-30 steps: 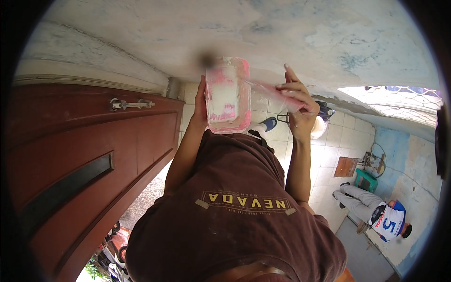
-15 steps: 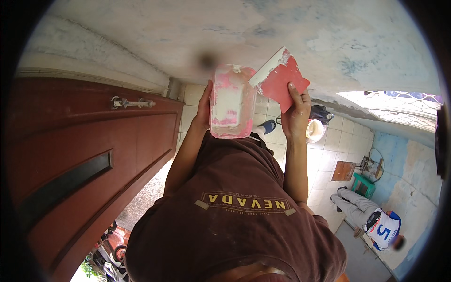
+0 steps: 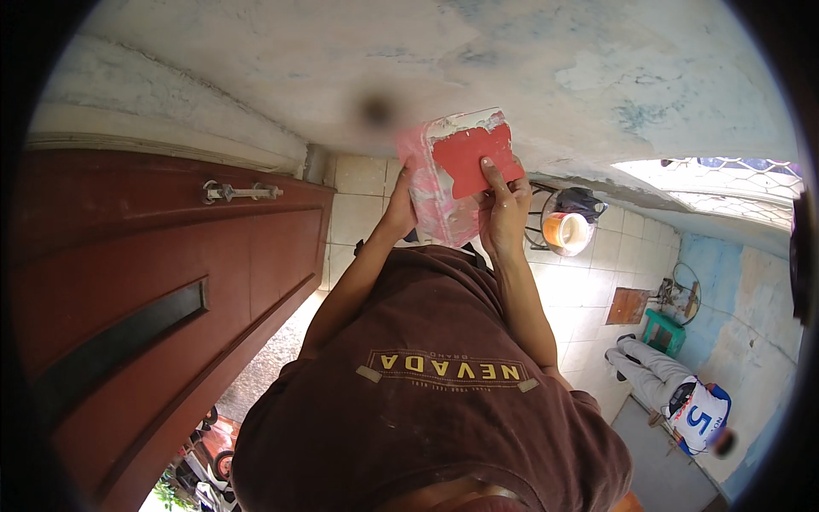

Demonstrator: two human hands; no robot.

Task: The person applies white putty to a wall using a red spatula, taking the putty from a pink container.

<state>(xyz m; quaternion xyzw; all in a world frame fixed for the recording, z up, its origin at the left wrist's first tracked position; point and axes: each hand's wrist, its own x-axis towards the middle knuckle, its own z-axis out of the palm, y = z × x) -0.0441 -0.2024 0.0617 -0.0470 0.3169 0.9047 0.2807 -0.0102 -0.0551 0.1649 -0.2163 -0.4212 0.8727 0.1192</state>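
My left hand (image 3: 400, 209) is closed on the side of a pink plastic tub (image 3: 442, 224) smeared with white putty. The tub is tilted, and the inside is mostly hidden from me. Across its upper part lies a flat red putty spreader (image 3: 471, 162), its far edge coated in white putty. Gripping that spreader, my right hand (image 3: 503, 207) has the thumb pressed on the red face and the fingers behind it. Both hands are close together in front of my chest, near the wall.
A patchy, putty-covered wall (image 3: 546, 77) stands ahead. To the left is a brown door (image 3: 162, 247) with a metal bolt. A white-and-orange bucket (image 3: 565, 232) and a black bag (image 3: 582, 203) sit right of my hands. Farther right are a green stool (image 3: 664, 333) and another person (image 3: 695, 410).
My right hand has brought the spreader left and over the tub. The tub has tipped, turning its outer side toward me, and my left hand has shifted right and slightly down.
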